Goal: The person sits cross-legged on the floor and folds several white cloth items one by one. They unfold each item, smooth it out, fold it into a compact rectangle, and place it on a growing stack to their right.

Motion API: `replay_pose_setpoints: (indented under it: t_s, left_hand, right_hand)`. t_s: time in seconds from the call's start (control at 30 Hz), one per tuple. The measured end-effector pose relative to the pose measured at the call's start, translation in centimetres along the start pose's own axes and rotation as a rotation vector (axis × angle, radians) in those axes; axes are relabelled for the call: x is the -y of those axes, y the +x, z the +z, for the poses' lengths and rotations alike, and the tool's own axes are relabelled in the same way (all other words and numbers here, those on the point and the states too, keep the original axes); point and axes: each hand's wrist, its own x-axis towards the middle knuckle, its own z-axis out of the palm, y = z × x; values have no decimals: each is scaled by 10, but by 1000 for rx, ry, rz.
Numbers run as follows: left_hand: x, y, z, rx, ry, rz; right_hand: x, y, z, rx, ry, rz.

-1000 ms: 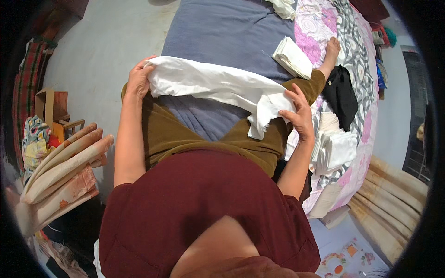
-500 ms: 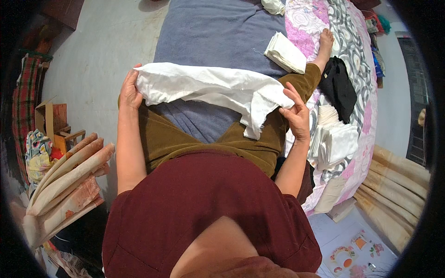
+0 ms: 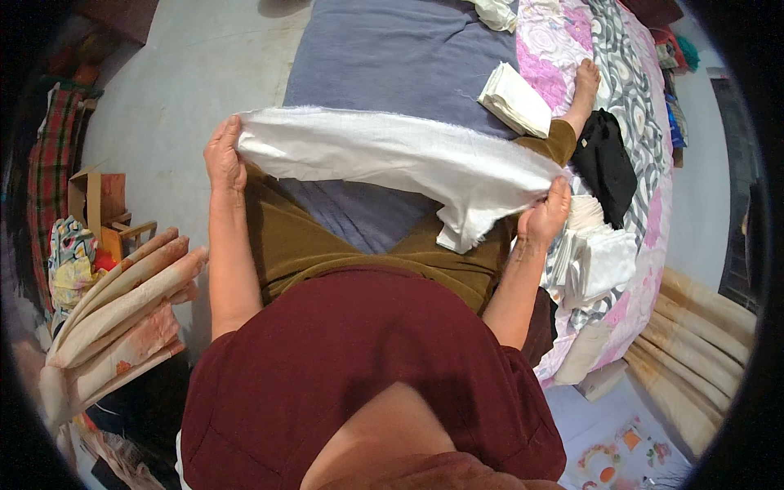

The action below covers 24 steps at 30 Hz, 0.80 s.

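A long white cloth point(image 3: 367, 151) with frayed edges is stretched across above my lap. My left hand point(image 3: 224, 155) is closed on its left end, and my right hand point(image 3: 549, 214) grips the right end. The cloth's far edge runs nearly straight between the hands, while a loose corner hangs down near my right thigh. Beneath it lies a grey-blue blanket point(image 3: 384, 57). Just past my right knee rests a folded stack of off-white cloths point(image 3: 516, 100). Beside my right forearm is another pile of folded white cloths point(image 3: 600, 260).
A black garment point(image 3: 606, 163) lies on the patterned bedding point(image 3: 641, 106) at the right. Another pale cloth point(image 3: 496, 12) sits at the far end. To the left, over the floor, are bunched beige curtains point(image 3: 122, 310) and a cardboard box point(image 3: 82, 196). More curtains point(image 3: 694, 351) hang at the right.
My right hand has moved outward to the right and closed on the cloth's end. The cloth is now pulled tighter and flatter. My left hand still holds its end.
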Motion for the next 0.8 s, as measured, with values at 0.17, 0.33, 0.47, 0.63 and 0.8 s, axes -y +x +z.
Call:
replay_pose_setpoints:
  t_s: [0.17,0.33,0.47,0.63,0.8]
  left_hand:
    - [-23,-13,8,-88,-78,176]
    - [-45,-29,23,-207,-2,362]
    - [-81,-60,47,-37,258,444]
    - [-112,-122,118,552,521,581]
    - [-114,-148,148,757,134,173]
  right_hand:
    - [10,4,21,-72,-92,-3]
    - [-1,16,13,-32,-82,0]
    - [17,12,33,-95,-1207,-326]
    - [83,-35,151,498,-771,-624]
    - [83,-79,219,908,-340,-170]
